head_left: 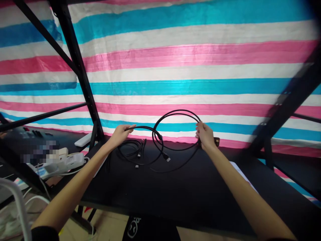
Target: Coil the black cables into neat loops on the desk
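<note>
A black cable (181, 110) hangs in wide loops between my two hands, above a black desk. My right hand (206, 134) is closed on the looped part. Farther left, my left hand (120, 134) pinches another stretch of the same-looking cable. A USB plug (166, 157) dangles below the point where the loops cross. Beneath and right of my left hand lies a smaller coil of black cable (132, 141), with small metal plug ends (136, 166) near it. I cannot tell whether all the strands belong to one cable.
Black metal frame posts (86, 83) rise at both sides before a striped plastic sheet (175, 70). White power strips (50, 169) with plugs and cords crowd the left. A white sheet (242, 174) lies beside my right forearm. Behind my right wrist is a small dark object (217, 142).
</note>
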A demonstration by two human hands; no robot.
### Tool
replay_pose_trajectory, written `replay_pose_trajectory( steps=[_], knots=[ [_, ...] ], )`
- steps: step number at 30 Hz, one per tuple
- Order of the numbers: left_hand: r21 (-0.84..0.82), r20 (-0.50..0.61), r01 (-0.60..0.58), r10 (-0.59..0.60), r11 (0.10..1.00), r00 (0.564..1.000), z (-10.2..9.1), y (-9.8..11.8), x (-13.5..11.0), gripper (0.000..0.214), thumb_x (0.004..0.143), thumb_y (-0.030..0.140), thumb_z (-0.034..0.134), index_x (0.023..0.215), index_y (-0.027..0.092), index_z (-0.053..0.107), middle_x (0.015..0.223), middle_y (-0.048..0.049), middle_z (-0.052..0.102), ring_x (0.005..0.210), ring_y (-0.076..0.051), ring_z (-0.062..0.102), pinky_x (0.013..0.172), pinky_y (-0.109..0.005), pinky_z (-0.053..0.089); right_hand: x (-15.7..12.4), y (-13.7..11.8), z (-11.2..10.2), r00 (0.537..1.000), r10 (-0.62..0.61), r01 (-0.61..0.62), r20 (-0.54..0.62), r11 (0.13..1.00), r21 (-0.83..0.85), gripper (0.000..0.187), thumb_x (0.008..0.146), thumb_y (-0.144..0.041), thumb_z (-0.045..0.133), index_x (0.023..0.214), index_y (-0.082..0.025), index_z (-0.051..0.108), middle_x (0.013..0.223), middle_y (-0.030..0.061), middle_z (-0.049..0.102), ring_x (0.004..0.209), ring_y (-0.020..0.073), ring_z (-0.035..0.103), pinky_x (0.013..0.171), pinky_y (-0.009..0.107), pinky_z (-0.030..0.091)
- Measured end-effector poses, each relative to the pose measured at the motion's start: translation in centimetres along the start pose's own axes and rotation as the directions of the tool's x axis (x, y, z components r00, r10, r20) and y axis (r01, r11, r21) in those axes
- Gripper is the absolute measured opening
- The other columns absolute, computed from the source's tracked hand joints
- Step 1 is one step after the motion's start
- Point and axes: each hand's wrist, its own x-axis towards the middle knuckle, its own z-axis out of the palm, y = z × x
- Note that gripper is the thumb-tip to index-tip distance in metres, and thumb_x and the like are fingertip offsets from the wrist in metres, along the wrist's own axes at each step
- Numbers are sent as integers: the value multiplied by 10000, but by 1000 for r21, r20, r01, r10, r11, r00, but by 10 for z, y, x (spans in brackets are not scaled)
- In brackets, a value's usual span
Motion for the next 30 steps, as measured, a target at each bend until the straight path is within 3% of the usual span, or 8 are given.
replay_pose_trajectory(
  steps=[6,8,12,14,18,21,24,30],
  knots=[
    [-148,249,115,-75,982,965,2,21,-18,351,682,487,603,613,146,554,534,37,445,521,-99,384,494,-222,249,-5,6,3,954,-30,99,298,971,-219,92,663,-246,650,729,-181,655,730,78,654,734,238,624,701,386,474],
    [-150,284,53,-8,987,959,7,28,-19,361,690,498,608,612,156,524,560,35,451,549,-104,398,507,-221,259,-14,-8,12,926,-119,214,357,947,-239,318,648,-194,655,966,-220,663,1037,98,648,1006,271,574,873,417,418],
    [-192,308,25,36,981,951,17,35,-16,386,776,524,494,653,160,535,596,15,499,546,-110,423,483,-218,274,-35,-41,43,632,-341,670,696,692,-268,520,799,-330,571,1301,-242,467,1338,97,492,1231,269,424,994,447,323],
    [-223,311,35,37,974,950,18,35,-13,392,797,520,463,669,159,545,610,3,538,547,-112,455,472,-212,295,-40,-47,59,566,-306,740,765,598,-309,393,851,-356,514,1215,-214,558,1274,109,555,1209,283,449,1008,467,288],
    [-236,270,27,39,971,962,18,27,-12,388,799,502,478,707,149,612,729,-45,663,668,-160,582,564,-225,415,-39,-40,76,587,-142,691,797,600,-402,310,882,-372,470,903,-174,708,879,112,710,828,249,631,737,358,440],
    [-223,220,-24,74,974,973,22,22,-13,403,802,466,488,949,143,680,1003,-91,698,906,-224,622,768,-285,465,-35,-33,78,630,-190,635,753,685,-359,300,879,-358,478,814,-190,719,816,83,714,757,213,623,647,303,416],
    [-168,234,-74,112,983,966,32,18,-13,445,822,414,459,1138,153,634,1203,-90,616,1088,-243,570,928,-330,410,-32,-31,77,715,-261,557,648,772,-305,274,870,-343,488,807,-202,715,797,56,714,735,191,607,642,286,392],
    [-68,308,-9,30,998,951,53,6,-8,345,802,362,487,1037,222,697,1084,-39,683,1043,-253,601,913,-349,422,-27,-37,64,877,-317,416,362,878,-239,283,859,-352,471,778,-200,695,791,49,708,727,179,595,636,276,379]
  ],
)
